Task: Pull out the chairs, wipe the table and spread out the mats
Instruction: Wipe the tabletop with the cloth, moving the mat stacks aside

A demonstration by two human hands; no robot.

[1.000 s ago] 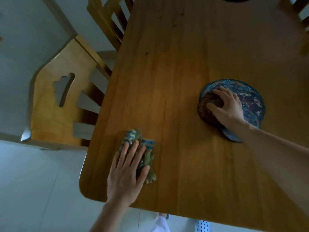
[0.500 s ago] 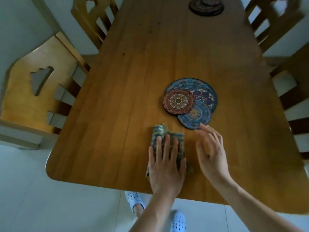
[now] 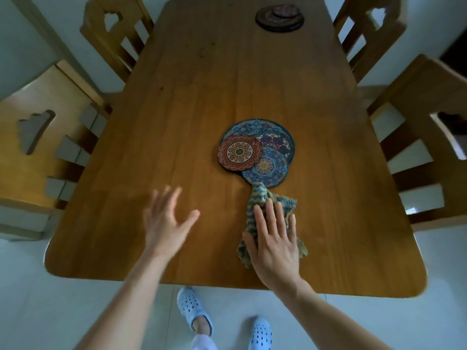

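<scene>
My right hand [image 3: 274, 245] lies flat with its fingers [image 3: 270, 215] straight and slightly spread, pressing down on the crumpled blue-and-yellow patterned cloth [image 3: 260, 198]; nothing is gripped, the palm simply rests on the fabric. My left hand [image 3: 165, 221] is blurred, its fingers straight and splayed, holding nothing, over bare wood to the left of the cloth; I cannot tell whether it touches the surface.

The cloth's far corner touches the nearest of the round patterned mats [image 3: 255, 150], an overlapping pile near the middle of the brown wooden table [image 3: 202, 97]: a small red mandala mat [image 3: 238, 152] on top at the left, a small blue one [image 3: 267, 168] toward me, and a larger dark blue one beneath them. A second stack of dark round mats [image 3: 279, 17] sits near the table's far end.

Wooden slat-backed chairs [image 3: 38, 147] stand along both long sides, two on each, apart from the table edge. Below the near edge I see pale blue perforated clogs [image 3: 194, 311] on a light floor.
</scene>
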